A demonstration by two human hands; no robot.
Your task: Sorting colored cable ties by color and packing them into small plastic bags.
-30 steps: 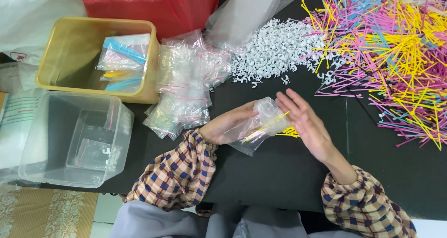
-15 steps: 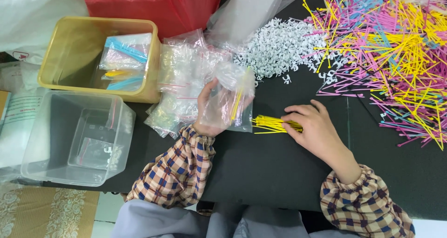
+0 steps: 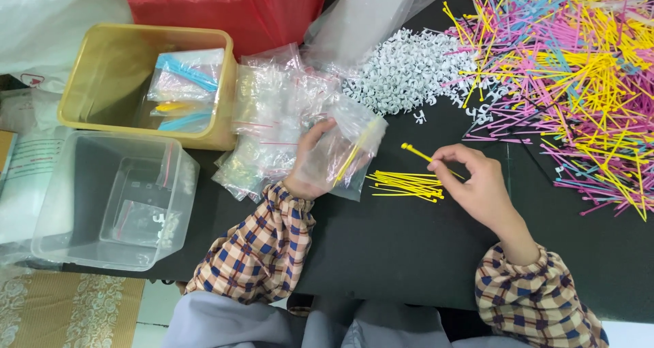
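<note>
Foreground: right hand [image 3: 480,188], fingers pinched on one yellow stick [image 3: 421,154]; small yellow bundle [image 3: 407,184] lies just beside it on black table [image 3: 381,252]. Left hand [image 3: 315,164] closed on clear zip bag [image 3: 344,156] w/ yellow sticks inside. Behind: heap of empty bags [image 3: 272,109], yellow bin [image 3: 102,82], clear tub [image 3: 109,198]. Far: white clips [image 3: 402,72], mixed coloured sticks [image 3: 572,69].
</note>
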